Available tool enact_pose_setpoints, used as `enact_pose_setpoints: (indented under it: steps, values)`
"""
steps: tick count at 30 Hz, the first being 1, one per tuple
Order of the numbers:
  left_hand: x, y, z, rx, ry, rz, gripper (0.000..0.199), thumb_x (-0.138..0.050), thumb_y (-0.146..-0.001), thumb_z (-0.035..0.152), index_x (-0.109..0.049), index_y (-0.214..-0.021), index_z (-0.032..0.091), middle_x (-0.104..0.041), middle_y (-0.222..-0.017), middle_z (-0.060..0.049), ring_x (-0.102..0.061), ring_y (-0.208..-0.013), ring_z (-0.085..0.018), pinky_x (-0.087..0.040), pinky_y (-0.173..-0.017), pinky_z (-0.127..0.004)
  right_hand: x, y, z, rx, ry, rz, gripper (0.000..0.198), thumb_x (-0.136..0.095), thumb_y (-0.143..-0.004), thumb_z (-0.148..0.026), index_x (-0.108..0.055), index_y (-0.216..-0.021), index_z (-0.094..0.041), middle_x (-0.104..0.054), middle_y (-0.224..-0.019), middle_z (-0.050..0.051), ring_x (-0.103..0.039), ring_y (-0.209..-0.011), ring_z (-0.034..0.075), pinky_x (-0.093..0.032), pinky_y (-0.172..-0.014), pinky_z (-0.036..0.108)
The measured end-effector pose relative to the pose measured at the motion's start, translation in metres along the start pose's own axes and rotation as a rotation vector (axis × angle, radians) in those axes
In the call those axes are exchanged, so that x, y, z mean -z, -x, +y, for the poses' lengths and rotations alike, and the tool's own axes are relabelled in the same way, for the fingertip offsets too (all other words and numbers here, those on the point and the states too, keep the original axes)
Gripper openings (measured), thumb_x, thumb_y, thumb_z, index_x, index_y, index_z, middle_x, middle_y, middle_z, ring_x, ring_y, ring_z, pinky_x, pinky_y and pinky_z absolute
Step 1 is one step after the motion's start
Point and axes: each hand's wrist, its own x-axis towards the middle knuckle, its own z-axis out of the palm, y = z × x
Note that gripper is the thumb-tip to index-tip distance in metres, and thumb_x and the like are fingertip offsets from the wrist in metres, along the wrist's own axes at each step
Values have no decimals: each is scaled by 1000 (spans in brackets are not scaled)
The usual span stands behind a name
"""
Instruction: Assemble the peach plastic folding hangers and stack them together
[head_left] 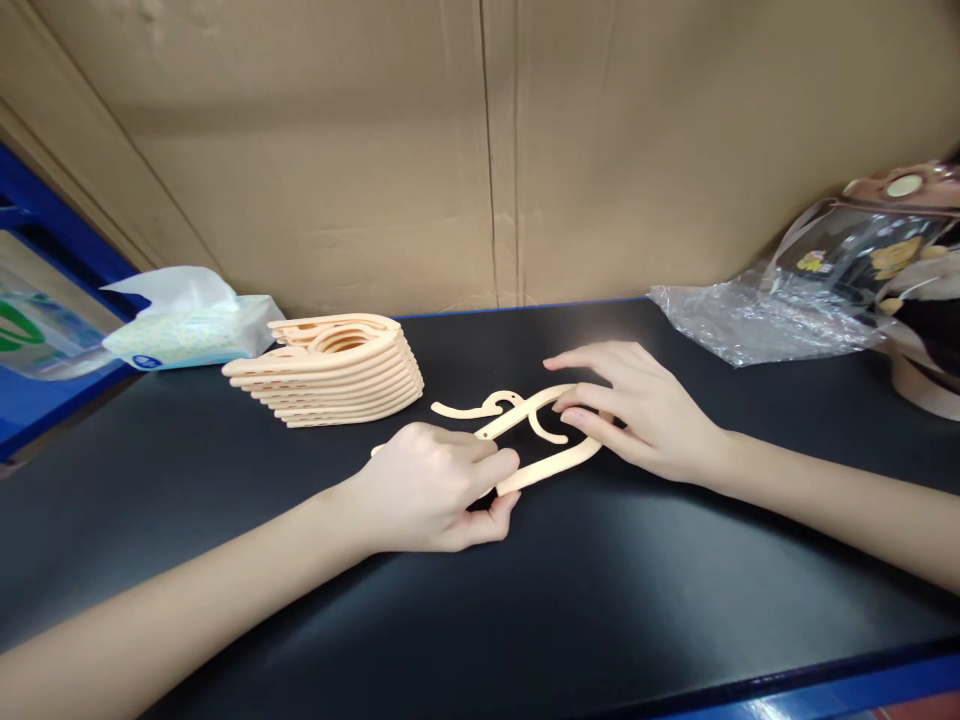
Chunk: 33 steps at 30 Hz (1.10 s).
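Observation:
A cream plastic clothes hanger (pixel 553 466) is between my two hands, low over the black table. My left hand (pixel 442 485) is closed, its thumb and fingers pinching the hanger's near left end and hiding part of it. At the bent right end, my right hand (pixel 641 410) has its thumb and some fingers curled on the hanger, while one finger reaches out above it. A curved hook shows inside the hanger's loop. Just behind lies a loose-looking cream hook piece (pixel 465 411); whether it joins the hanger I cannot tell.
To the left stands a neat stack of several cream folded hangers (pixel 345 385). A tissue pack (pixel 191 330) lies behind it by a blue frame (pixel 67 215). Clear plastic wrap (pixel 772 325) and a transparent bag (pixel 847 250) sit at the right. Cardboard (pixel 360 160) rises behind the black table (pixel 637 610).

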Motion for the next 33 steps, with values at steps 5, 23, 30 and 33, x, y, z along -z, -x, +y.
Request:
enact_pose_setpoints:
  steps: [5,23,30,33]
  values:
    - [-1,-1,0,-15,12,-9,15,-45,-78,18,-48,-63,19,-49,-53,5,-45,-45,-9,-32,-45,-21,-3,-1,2,-16,-60,-67,24,-46,-96,-29,-67,-94,-19,-68,-103,7,-57,-101,21,-39,-92,41]
    - [3,-2,-8,-129,133,-51,13,-39,-73,12,-51,-73,17,-55,-75,-7,-47,-73,-21,-42,-70,-35,-7,-2,5,-144,-26,-77,21,-45,-95,-26,-65,-91,-20,-68,-94,6,-57,-88,21,-40,-81,38]
    - [-1,0,-9,29,47,-60,29,-39,-85,3,-56,-105,15,-57,-119,-11,-47,-111,-26,-42,-89,-39,-7,-2,8,-271,-25,-53,15,-49,-93,-25,-61,-86,-20,-64,-90,4,-55,-81,19,-38,-79,36]
    - [-4,1,-8,91,-26,-39,35,-39,-82,-3,-56,-106,17,-55,-123,-11,-49,-108,-26,-45,-83,-38,-8,-2,12,-318,-55,-43,17,-48,-94,-25,-61,-84,-20,-63,-87,2,-56,-78,17,-37,-82,37]
